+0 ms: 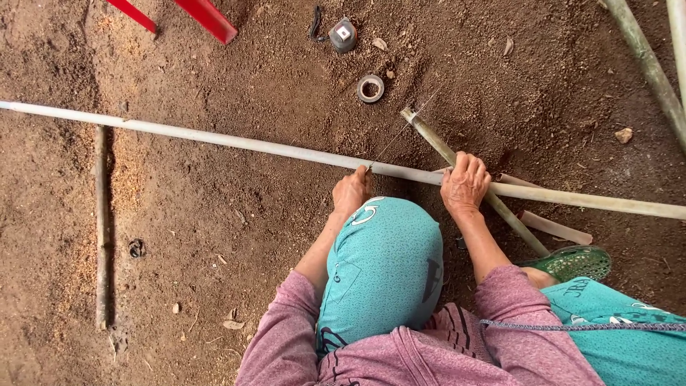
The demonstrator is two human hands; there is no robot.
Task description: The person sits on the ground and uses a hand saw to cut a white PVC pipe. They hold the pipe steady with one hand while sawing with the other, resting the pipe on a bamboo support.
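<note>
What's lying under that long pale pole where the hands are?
A shorter greenish pole crosses beneath the long pale pole on the dirt ground. The right hand covers the crossing itself.

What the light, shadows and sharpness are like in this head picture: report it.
Head view: soft, even daylight with no glare; only faint shadows, under the long pale pole and beside the thin stick on the dirt. Focus is sharp across the frame, including the left hand and right hand on the pole. The pole bows slightly, which may be wide-lens distortion; the tape roll looks crisp.
</note>
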